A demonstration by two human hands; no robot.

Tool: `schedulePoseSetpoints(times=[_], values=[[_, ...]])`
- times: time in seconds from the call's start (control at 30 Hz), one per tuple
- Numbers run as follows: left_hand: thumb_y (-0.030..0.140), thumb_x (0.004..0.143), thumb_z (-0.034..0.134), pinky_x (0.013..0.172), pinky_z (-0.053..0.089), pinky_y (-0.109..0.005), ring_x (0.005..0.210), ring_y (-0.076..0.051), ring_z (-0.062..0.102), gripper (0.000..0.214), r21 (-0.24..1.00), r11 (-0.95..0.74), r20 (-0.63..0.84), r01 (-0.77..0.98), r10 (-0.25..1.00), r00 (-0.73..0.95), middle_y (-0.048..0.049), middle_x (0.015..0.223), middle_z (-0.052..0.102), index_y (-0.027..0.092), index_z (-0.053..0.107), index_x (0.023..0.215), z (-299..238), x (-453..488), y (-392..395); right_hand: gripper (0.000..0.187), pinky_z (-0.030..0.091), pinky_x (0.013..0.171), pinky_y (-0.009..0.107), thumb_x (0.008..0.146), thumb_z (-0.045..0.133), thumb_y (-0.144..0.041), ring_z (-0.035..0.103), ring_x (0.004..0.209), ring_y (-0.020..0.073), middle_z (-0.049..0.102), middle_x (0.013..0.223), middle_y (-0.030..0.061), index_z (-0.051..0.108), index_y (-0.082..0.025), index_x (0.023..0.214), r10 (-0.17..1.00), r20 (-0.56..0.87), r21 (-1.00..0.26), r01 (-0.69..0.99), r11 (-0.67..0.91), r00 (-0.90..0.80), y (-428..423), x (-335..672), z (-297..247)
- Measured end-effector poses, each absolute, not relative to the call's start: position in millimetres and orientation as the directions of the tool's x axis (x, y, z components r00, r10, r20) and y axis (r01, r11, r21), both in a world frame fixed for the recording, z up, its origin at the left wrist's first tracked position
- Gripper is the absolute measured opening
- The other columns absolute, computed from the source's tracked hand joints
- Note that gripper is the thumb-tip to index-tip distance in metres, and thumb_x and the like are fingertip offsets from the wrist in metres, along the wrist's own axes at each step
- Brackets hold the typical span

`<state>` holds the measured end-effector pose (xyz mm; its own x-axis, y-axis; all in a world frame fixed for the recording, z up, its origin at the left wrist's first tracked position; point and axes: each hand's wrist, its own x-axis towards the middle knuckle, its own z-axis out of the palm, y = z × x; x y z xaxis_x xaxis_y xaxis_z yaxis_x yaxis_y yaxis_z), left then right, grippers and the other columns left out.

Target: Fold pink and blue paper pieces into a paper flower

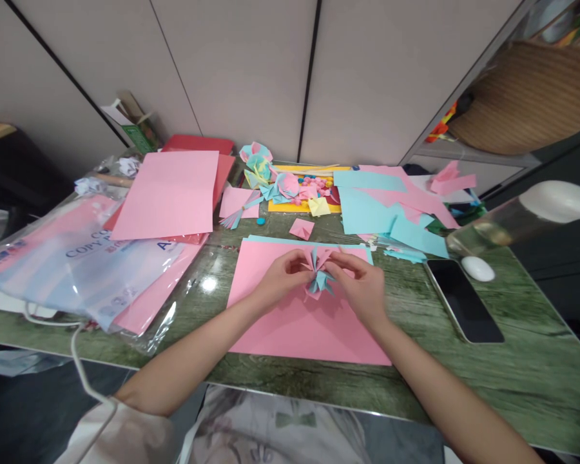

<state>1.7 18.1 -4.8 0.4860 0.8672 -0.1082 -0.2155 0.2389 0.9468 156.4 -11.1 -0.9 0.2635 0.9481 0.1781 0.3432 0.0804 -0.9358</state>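
A pink and light-blue folded paper flower (pixel 320 277) is held just above a large pink paper sheet (pixel 290 335). My left hand (pixel 290 274) pinches its left side between thumb and fingers. On the other side, my right hand (pixel 360 280) grips the flower's right edge in the same way. Its folded points spread out around a centre between my thumbs. A light-blue sheet edges out from beneath the pink one. Just beyond the sheets lies a small folded pink paper square (pixel 301 229).
Pink sheets (pixel 169 196) and a plastic copy-paper bag (pixel 101 251) cover the left. Folded paper pieces (pixel 258 167) and a yellow tray (pixel 278 206) of beads stand at the back. On the right are blue paper (pixel 365 209), a phone (pixel 464 299) and a clear bottle (pixel 497 222).
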Motion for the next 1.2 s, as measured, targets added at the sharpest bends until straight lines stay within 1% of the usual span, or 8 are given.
schedulePoseSetpoints(times=[0.13,0.33,0.53,0.73,0.9,1.0,1.1,1.2], values=[[0.021,0.066,0.064,0.060,0.040,-0.021,0.065,-0.010,0.053,0.018,0.946,0.224,-0.097,-0.232,0.884,0.458,0.0000,0.074,0.056,0.015,0.054,0.080,-5,2,19,0.024,0.053,0.076,0.038,0.067,0.066,-0.034,0.066,0.079,0.0216,0.070,0.089,0.0053,0.070,-0.021,0.087,0.946,0.150,-0.942,0.333,0.049,0.288,-13,154,-5],[0.021,0.068,0.063,0.060,0.041,-0.021,0.066,-0.009,0.053,0.018,0.952,0.204,-0.087,-0.227,0.895,0.438,-0.0004,0.077,0.056,0.015,0.054,0.083,-6,1,18,0.022,0.047,0.086,0.044,0.071,0.063,-0.035,0.064,0.089,0.0234,0.070,0.090,0.0037,0.070,-0.025,0.089,0.933,0.232,-0.890,0.446,0.090,0.274,-14,155,-10],[0.021,0.067,0.064,0.064,0.042,-0.022,0.069,-0.010,0.053,0.019,0.980,0.133,-0.066,-0.150,0.921,0.384,-0.0019,0.082,0.057,0.015,0.056,0.083,-5,1,18,0.022,0.046,0.088,0.045,0.074,0.060,-0.036,0.059,0.100,0.0249,0.070,0.092,0.0036,0.069,-0.025,0.090,0.931,0.264,-0.874,0.470,0.120,0.253,-14,155,-12],[0.019,0.066,0.063,0.066,0.043,-0.022,0.068,-0.010,0.053,0.019,0.991,0.106,-0.065,-0.085,0.919,0.390,-0.0002,0.077,0.056,0.015,0.055,0.083,-8,3,17,0.020,0.049,0.077,0.039,0.073,0.060,-0.038,0.061,0.093,0.0245,0.070,0.090,0.0039,0.069,-0.025,0.084,0.934,0.255,-0.861,0.498,0.101,0.252,-12,157,-11],[0.015,0.066,0.061,0.066,0.044,-0.023,0.069,-0.010,0.054,0.018,0.999,0.040,-0.029,-0.023,0.929,0.368,0.0002,0.077,0.056,0.016,0.055,0.082,-12,4,17,0.018,0.046,0.078,0.036,0.073,0.059,-0.039,0.062,0.082,0.0211,0.069,0.079,0.0016,0.067,-0.023,0.075,0.947,0.239,-0.841,0.534,0.091,0.215,-7,162,-7],[0.015,0.066,0.060,0.064,0.044,-0.023,0.067,-0.010,0.054,0.016,0.999,0.037,-0.029,-0.013,0.924,0.382,0.0004,0.076,0.056,0.016,0.054,0.082,-9,3,17,0.018,0.044,0.076,0.034,0.074,0.058,-0.039,0.060,0.076,0.0181,0.066,0.076,0.0001,0.064,-0.022,0.072,0.959,0.230,-0.849,0.516,0.114,0.165,-5,163,-5],[0.016,0.067,0.059,0.063,0.043,-0.023,0.067,-0.011,0.054,0.015,0.999,0.034,-0.032,0.003,0.913,0.406,-0.0001,0.076,0.056,0.015,0.053,0.080,-7,2,17,0.018,0.043,0.075,0.033,0.074,0.058,-0.039,0.059,0.076,0.0177,0.064,0.075,0.0004,0.062,-0.022,0.070,0.963,0.225,-0.865,0.486,0.126,0.151,-3,165,-5],[0.014,0.066,0.059,0.067,0.044,-0.025,0.069,-0.011,0.055,0.013,1.000,0.030,-0.024,-0.009,0.913,0.407,-0.0012,0.078,0.057,0.015,0.052,0.077,-7,2,18,0.018,0.043,0.077,0.033,0.073,0.059,-0.039,0.058,0.081,0.0181,0.064,0.080,0.0016,0.061,-0.021,0.071,0.967,0.205,-0.888,0.444,0.119,0.150,-2,165,-7]])
